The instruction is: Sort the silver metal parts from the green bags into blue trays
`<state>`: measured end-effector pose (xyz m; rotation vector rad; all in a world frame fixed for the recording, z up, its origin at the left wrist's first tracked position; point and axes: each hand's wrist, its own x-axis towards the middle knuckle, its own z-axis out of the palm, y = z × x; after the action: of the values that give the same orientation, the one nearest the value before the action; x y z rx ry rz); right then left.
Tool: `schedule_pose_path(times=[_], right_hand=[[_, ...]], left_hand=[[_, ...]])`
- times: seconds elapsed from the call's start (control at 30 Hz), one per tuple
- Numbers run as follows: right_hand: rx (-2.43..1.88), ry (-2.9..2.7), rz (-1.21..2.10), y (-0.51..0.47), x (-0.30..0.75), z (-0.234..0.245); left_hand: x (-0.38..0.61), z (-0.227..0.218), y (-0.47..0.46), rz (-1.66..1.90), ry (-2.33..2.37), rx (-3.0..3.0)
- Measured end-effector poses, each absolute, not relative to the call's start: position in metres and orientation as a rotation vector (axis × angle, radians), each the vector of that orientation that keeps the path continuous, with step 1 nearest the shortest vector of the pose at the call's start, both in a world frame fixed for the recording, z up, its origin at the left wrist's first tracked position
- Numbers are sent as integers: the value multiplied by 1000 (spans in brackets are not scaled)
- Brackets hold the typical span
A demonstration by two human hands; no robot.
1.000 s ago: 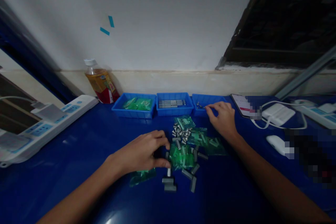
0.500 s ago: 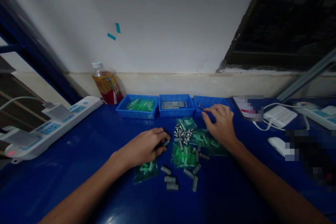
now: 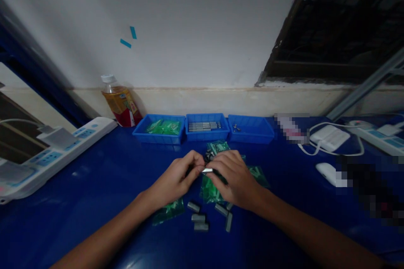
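My left hand [image 3: 183, 175] and my right hand [image 3: 236, 180] meet in front of the trays, fingertips closed on a short metal bar [image 3: 207, 170]. The left thumb and forefinger pinch its left end, while the right fingers grip its right end. Whether a smaller part is also between the fingers cannot be made out. Beneath and behind the hands lie green plastic bags [image 3: 211, 191] of metal parts and a partly hidden heap of small metal pieces [image 3: 209, 154]. Several loose metal bars [image 3: 198, 218] are on the blue table nearer to me.
Along the wall stand a blue tray with green bags [image 3: 159, 138], one with metal bars [image 3: 206, 135] and one with few small parts [image 3: 251, 135]. A drink bottle [image 3: 121, 103] and power strip [image 3: 58, 153] are left; a white charger [image 3: 330, 138] and mouse-like object [image 3: 330, 174] are right.
My right hand has come from the right-hand tray toward the middle and joined my left hand. The metal bar in my left hand is now held between both. The view has shifted slightly right.
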<state>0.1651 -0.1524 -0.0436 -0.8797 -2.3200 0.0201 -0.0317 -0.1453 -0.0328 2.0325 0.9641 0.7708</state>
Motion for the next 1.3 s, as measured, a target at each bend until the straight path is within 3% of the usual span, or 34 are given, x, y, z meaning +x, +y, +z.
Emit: schedule_pose_path(times=[0.53,0.93,1.3], right_hand=[[-906,-2268,-13,-154,166,-43],[-1259,-2054,-154,-76,210,-37],[-1664,-2254,174,-6,194,-11]], left_hand=[[-30,-32,-146,815,1066,2275],[-57,0,-142,-22,882,2437],[-65,-14,-132,167,948,2588]])
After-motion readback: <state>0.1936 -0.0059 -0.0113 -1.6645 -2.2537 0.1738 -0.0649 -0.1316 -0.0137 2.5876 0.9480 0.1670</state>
